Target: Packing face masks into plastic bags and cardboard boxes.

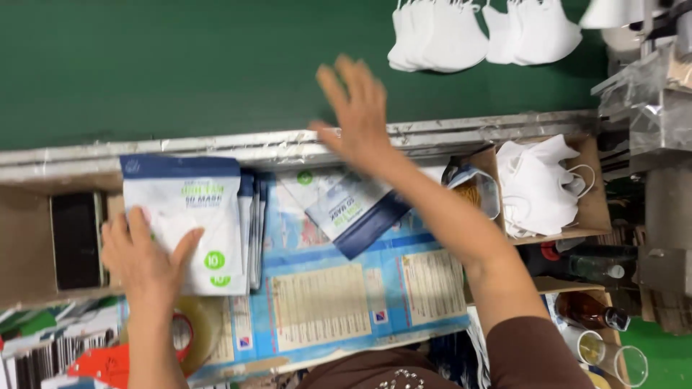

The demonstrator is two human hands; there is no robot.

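Mask pouches [189, 216] under left hand [144, 263], right hand [358, 119] open above

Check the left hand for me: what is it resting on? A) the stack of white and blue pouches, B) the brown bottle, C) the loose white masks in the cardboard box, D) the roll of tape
A: the left hand lies flat, fingers spread, on the stack of white and blue pouches, away from the other three.

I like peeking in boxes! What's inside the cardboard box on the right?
The cardboard box holds a heap of white face masks with ear loops. Whatever lies under the heap is covered, so it cannot be seen.
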